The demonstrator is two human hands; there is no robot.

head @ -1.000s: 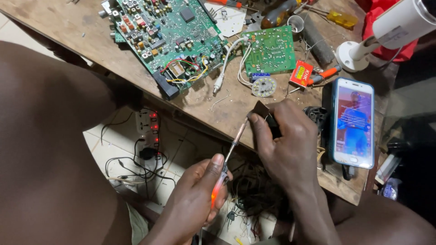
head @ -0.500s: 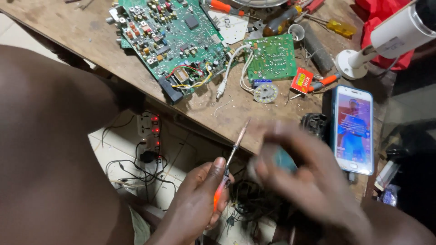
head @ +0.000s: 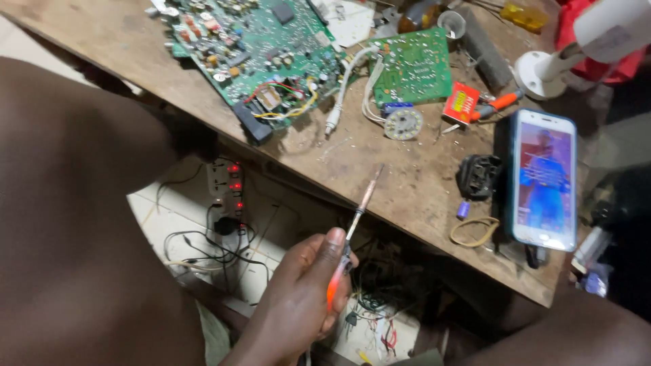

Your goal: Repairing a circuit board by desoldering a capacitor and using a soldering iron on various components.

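Left hand (head: 298, 298) closed round the orange-handled soldering iron (head: 349, 234), tip up at the counter (head: 407, 190) edge. Right hand out of view. Judgement: hold the grip low, keep the tip off wires and the phone (head: 542, 179).

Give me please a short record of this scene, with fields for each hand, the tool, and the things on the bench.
left hand: grips the soldering iron
right hand: not in view
soldering iron: orange handle, tip raised toward the bench edge
bench: worn wood
large board: green, far left part of the bench
small board: green, joined by white wires
phone: screen lit, at the right edge
rubber band: beside the phone
power strip: below the bench, red lights on
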